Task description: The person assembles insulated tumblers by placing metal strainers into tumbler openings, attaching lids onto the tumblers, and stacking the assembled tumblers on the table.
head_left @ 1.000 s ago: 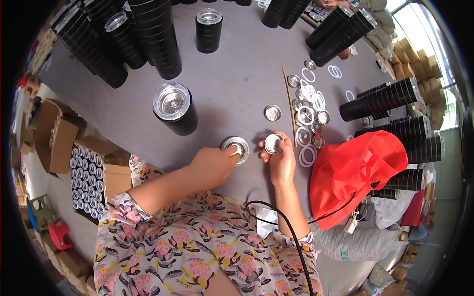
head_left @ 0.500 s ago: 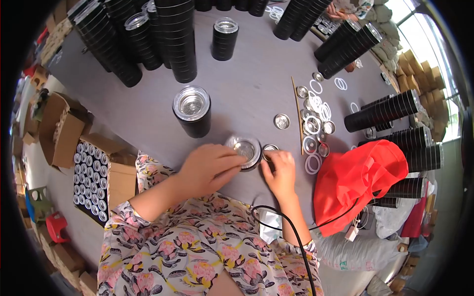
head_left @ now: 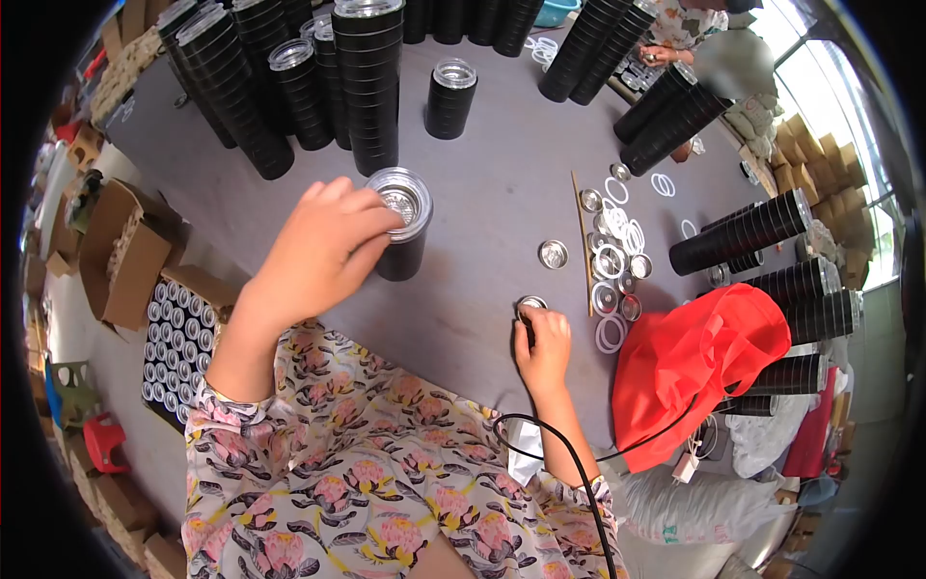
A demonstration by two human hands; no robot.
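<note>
Left hand (head_left: 333, 239): fingers bent over the near edge of a clear rim (head_left: 400, 183) on top of a short black stack (head_left: 403, 259); whether they pinch it, cannot tell. Stack upright on the grey tabletop (head_left: 473, 323), left of the loose cap.

Right hand (head_left: 545, 345): thumb and fingers pinching a small metal cap (head_left: 531, 304) by its near side, low over the tabletop or touching it; cannot tell which.

Loose cap (head_left: 553, 254): one, metal, beyond the right hand.

Wooden stick (head_left: 583, 246): one, thin, lying between the loose cap and a scatter of white rings (head_left: 634, 234) and more metal caps (head_left: 640, 265).

Tall black stacks (head_left: 376, 106): several, upright, behind the short one; a smaller stack (head_left: 450, 104) beside them; leaning stacks (head_left: 738, 238) at right.

Red cloth (head_left: 690, 372): one, crumpled, at the right edge.

Black cable (head_left: 581, 468): one, looping across the right forearm.

Carton (head_left: 214, 291): one, at left, holding rows of round, light-rimmed pieces (head_left: 180, 338).
</note>
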